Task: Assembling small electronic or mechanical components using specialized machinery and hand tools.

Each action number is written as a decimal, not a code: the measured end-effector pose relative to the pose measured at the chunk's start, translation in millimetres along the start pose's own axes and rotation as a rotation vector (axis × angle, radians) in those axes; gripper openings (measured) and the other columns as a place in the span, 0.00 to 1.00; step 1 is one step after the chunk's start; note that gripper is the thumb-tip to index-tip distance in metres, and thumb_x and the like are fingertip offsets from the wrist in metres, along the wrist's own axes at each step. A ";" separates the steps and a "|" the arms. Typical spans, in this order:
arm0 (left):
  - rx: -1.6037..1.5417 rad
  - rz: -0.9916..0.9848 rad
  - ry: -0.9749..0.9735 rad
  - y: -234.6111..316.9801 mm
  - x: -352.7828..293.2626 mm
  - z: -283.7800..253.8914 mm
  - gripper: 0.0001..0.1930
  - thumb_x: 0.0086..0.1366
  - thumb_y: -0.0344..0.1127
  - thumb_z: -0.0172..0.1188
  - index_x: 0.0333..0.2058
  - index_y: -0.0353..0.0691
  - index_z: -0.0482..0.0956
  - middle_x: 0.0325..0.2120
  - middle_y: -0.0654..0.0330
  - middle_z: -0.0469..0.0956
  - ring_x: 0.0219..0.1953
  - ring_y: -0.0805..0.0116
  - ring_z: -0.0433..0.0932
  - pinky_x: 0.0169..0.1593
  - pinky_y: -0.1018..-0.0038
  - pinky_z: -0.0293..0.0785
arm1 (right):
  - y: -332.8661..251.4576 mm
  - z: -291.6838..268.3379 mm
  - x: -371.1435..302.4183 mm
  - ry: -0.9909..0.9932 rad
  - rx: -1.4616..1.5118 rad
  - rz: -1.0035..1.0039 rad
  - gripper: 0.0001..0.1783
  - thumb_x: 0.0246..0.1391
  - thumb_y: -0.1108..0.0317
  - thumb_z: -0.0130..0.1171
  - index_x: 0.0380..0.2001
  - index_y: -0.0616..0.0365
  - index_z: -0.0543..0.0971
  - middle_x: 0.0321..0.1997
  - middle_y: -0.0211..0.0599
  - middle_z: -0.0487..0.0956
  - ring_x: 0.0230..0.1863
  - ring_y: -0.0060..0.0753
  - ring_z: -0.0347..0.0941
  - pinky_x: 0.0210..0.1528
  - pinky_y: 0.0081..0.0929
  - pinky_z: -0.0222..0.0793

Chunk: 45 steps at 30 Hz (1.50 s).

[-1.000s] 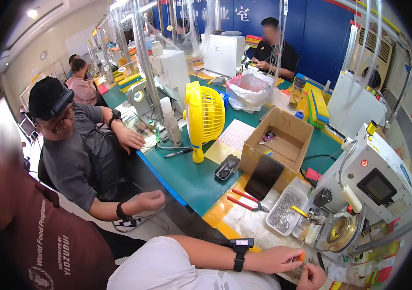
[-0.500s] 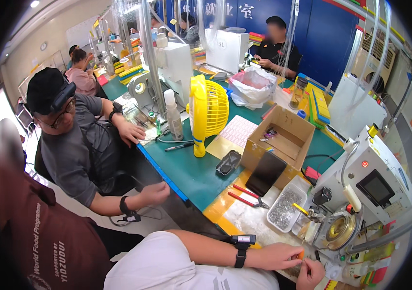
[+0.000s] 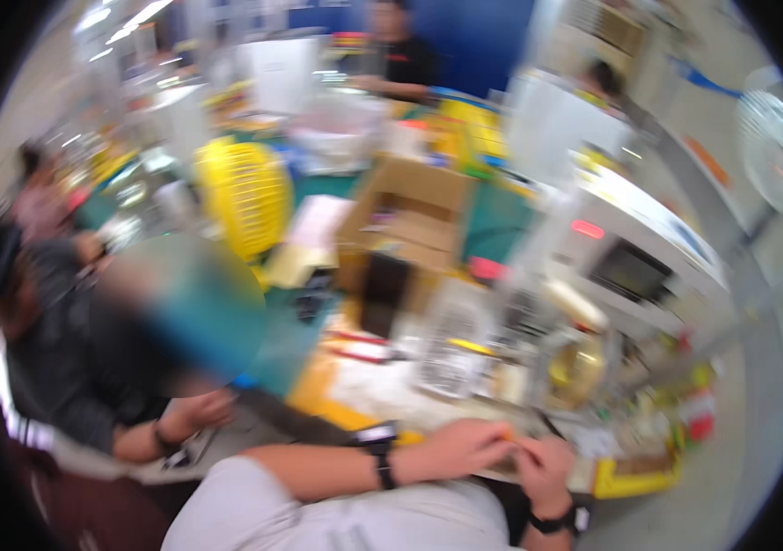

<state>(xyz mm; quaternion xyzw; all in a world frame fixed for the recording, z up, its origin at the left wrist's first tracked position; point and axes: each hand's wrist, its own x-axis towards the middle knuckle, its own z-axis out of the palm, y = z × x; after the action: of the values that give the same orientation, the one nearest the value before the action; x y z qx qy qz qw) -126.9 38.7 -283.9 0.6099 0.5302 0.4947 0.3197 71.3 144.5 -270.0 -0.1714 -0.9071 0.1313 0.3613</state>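
My left hand reaches in from the left over my lap, at the front edge of the bench. Its fingertips are pinched on a small orange piece, too blurred to name. Fingertip to fingertip with it is my right hand, its fingers closed too. What those fingers hold is hidden. Just beyond both hands stands a bench machine with a round gold-coloured wheel. A white tray of small clear or metallic bits lies to its left, with a yellow-handled tool across its edge.
Red-handled pliers lie left of the tray. Behind are a dark tablet, a cardboard box and a yellow fan. A white machine housing with a screen rises at right. A co-worker's hand is at left.
My view has swung to the right and blurred, so the bench appears shifted left. Both hands stay together around the orange piece. My right wrist with its black band has come into view.
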 end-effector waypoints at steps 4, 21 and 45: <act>0.077 -0.103 -0.018 -3.4 -3.5 -9.8 0.06 0.72 0.35 0.63 0.39 0.39 0.81 0.24 0.56 0.80 0.26 0.63 0.79 0.32 0.67 0.74 | -0.6 1.6 14.3 -0.142 0.104 0.047 0.08 0.52 0.66 0.72 0.37 0.48 0.88 0.24 0.33 0.79 0.27 0.41 0.77 0.31 0.38 0.72; -0.041 -0.181 0.079 -13.3 -8.5 5.4 0.07 0.68 0.31 0.66 0.31 0.35 0.80 0.20 0.59 0.78 0.21 0.72 0.74 0.28 0.72 0.69 | 16.5 -94.5 -14.8 0.332 -0.178 0.098 0.09 0.54 0.67 0.71 0.40 0.49 0.88 0.23 0.35 0.77 0.27 0.47 0.76 0.30 0.41 0.69; 0.014 -0.151 -0.014 8.3 -0.3 3.7 0.08 0.70 0.31 0.66 0.31 0.35 0.80 0.18 0.63 0.77 0.21 0.78 0.74 0.27 0.76 0.69 | 241.9 -279.2 -51.9 0.001 -1.158 0.555 0.27 0.65 0.56 0.62 0.67 0.35 0.77 0.64 0.39 0.78 0.59 0.45 0.77 0.62 0.46 0.73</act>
<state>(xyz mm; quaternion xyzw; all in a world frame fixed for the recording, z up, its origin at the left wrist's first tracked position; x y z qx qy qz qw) -120.7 37.0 -277.5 0.5738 0.5759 0.4613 0.3553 354.5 374.7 -192.6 -0.5673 -0.7528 -0.2913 0.1633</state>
